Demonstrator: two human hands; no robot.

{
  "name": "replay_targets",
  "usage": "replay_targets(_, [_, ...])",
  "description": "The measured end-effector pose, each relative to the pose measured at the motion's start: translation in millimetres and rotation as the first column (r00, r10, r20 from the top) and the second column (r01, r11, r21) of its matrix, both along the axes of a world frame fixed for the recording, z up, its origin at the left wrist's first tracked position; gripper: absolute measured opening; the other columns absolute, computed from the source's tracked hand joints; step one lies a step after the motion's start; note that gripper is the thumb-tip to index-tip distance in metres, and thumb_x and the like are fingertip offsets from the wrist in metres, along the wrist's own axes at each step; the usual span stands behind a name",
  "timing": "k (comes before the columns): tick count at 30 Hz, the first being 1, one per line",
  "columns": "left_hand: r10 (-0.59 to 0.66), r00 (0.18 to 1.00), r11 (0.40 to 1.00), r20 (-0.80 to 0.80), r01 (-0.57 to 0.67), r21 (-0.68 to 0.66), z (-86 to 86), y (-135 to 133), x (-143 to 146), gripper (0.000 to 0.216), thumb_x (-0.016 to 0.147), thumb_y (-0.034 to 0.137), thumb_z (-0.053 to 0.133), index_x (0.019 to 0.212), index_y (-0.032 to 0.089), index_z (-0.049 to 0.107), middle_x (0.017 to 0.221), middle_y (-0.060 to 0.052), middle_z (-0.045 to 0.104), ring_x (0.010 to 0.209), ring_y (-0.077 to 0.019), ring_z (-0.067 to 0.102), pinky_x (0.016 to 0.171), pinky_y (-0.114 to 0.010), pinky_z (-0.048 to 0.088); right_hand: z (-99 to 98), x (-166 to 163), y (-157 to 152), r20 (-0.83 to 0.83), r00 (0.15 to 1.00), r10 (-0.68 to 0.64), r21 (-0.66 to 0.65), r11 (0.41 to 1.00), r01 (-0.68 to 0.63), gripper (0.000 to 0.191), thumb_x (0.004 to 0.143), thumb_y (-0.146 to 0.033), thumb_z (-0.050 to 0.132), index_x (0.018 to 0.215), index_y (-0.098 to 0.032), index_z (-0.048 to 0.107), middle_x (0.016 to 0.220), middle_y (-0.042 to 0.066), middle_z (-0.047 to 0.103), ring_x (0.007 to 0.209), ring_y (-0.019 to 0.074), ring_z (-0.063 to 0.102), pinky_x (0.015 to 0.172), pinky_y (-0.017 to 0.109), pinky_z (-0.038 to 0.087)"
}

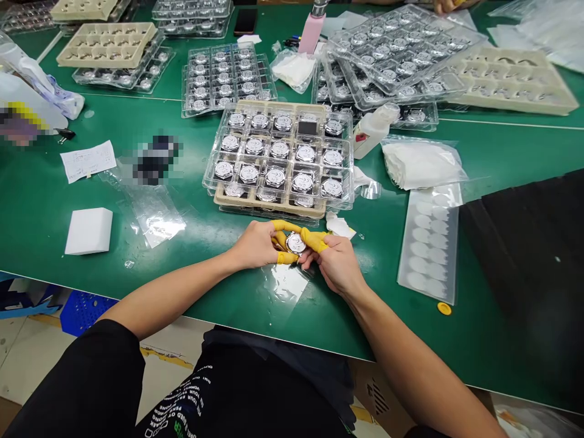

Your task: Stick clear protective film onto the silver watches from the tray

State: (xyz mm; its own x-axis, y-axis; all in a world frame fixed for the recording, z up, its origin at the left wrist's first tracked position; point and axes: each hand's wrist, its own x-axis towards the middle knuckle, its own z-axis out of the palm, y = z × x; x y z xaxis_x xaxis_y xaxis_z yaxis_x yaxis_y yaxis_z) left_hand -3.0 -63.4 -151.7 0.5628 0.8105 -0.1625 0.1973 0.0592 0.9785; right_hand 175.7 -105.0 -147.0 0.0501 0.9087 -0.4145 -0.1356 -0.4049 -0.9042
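Note:
Between my two hands is a round silver watch case [295,243], its back with white markings facing up. My left hand [260,243] grips it from the left, yellow finger cots on its fingers. From the other side my right hand [335,255] closes on it, also with yellow finger cots, its fingers lying over the case's right edge. Just beyond the hands stands a stacked clear tray [207,176] with rows of similar watch cases, one spot at its back showing a dark square. A clear plastic film [287,285] lies on the table under the hands.
White crumpled tissue [338,225] lies by my right hand. Rightward are a sheet of round stickers [429,243], a yellow finger cot [444,308], wipes [422,161] and a white bottle [376,129]. A white block [89,231] sits left. More trays [223,76] line the back; another person's hand [444,5] shows there.

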Motion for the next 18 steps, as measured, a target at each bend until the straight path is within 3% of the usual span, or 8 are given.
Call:
replay_targets(4, [-0.002, 1.000, 0.999, -0.004, 0.002, 0.037, 0.1, -3, 0, 0.058, 0.062, 0.019, 0.082, 0.120, 0.018, 0.071, 0.082, -0.002, 0.076, 0.073, -0.0143, 0.071, 0.074, -0.026, 0.060, 7.0, 2, -7, 0.034, 0.998, 0.054, 0.047, 0.997, -0.056, 0.052, 0.062, -0.064, 0.082, 0.085, -0.020, 0.066, 0.057, -0.002, 0.061, 0.040, 0.0107, 0.051, 0.037, 0.024, 0.039])
replay_targets(7, [0.017, 1.000, 0.999, 0.018, -0.017, 0.027, 2.1, -3, 1, 0.076, 0.062, 0.026, 0.087, 0.133, 0.019, 0.061, 0.084, -0.003, 0.077, 0.078, -0.0170, 0.074, 0.079, -0.030, 0.061, 25.9, 5, -3, 0.202, 0.979, -0.035, 0.263, 0.965, -0.020, 0.047, 0.065, -0.054, 0.085, 0.095, -0.023, 0.066, 0.070, 0.000, 0.066, 0.051, 0.0125, 0.057, 0.043, 0.025, 0.044])
replay_targets(9, [0.043, 0.998, 0.999, 0.047, -0.043, 0.002, 3.7, -4, 3, 0.084, 0.064, 0.030, 0.088, 0.140, 0.020, 0.054, 0.088, -0.005, 0.079, 0.084, -0.0187, 0.075, 0.083, -0.032, 0.061, 42.6, 11, 17, 0.352, 0.919, -0.180, 0.455, 0.890, 0.000, 0.037, 0.073, -0.051, 0.080, 0.093, -0.023, 0.069, 0.079, 0.003, 0.070, 0.063, 0.0162, 0.064, 0.055, 0.030, 0.052])
replay_targets(11, [0.063, 0.996, 0.998, 0.062, -0.063, 0.001, 4.2, -4, 4, 0.080, 0.068, 0.031, 0.086, 0.140, 0.021, 0.053, 0.091, -0.007, 0.079, 0.085, -0.0187, 0.075, 0.084, -0.033, 0.061, 57.2, 20, 56, 0.479, 0.812, -0.335, 0.597, 0.802, -0.022, 0.030, 0.079, -0.048, 0.076, 0.096, -0.023, 0.071, 0.087, 0.005, 0.072, 0.070, 0.0182, 0.065, 0.064, 0.035, 0.053])
replay_targets(13, [0.069, 0.996, 0.997, 0.064, -0.070, 0.013, 3.5, -4, 4, 0.071, 0.071, 0.031, 0.084, 0.136, 0.020, 0.056, 0.092, -0.007, 0.080, 0.083, -0.0179, 0.075, 0.085, -0.034, 0.061, 64.9, 30, 112, 0.581, 0.710, -0.399, 0.634, 0.769, -0.086, 0.029, 0.082, -0.045, 0.073, 0.099, -0.022, 0.072, 0.089, 0.006, 0.072, 0.070, 0.0185, 0.063, 0.065, 0.037, 0.052])
replay_targets(16, [0.072, 0.996, 0.997, 0.058, -0.074, 0.029, 1.4, -5, 4, 0.063, 0.073, 0.033, 0.082, 0.131, 0.021, 0.061, 0.092, -0.005, 0.080, 0.080, -0.0175, 0.075, 0.087, -0.036, 0.061, 62.5, 37, 195, 0.710, 0.590, -0.384, 0.567, 0.809, -0.155, 0.021, 0.083, -0.034, 0.071, 0.095, -0.017, 0.072, 0.081, 0.007, 0.068, 0.073, 0.0192, 0.062, 0.071, 0.040, 0.049])
replay_targets(18, [0.077, 0.996, 0.996, 0.052, -0.079, 0.037, 0.6, -5, 4, 0.060, 0.074, 0.034, 0.081, 0.130, 0.021, 0.062, 0.091, -0.005, 0.080, 0.082, -0.0178, 0.075, 0.088, -0.036, 0.060, 56.7, 37, 231, 0.826, 0.510, -0.241, 0.411, 0.876, -0.252, 0.017, 0.083, -0.028, 0.071, 0.090, -0.013, 0.071, 0.082, 0.009, 0.065, 0.076, 0.0196, 0.061, 0.075, 0.042, 0.047])
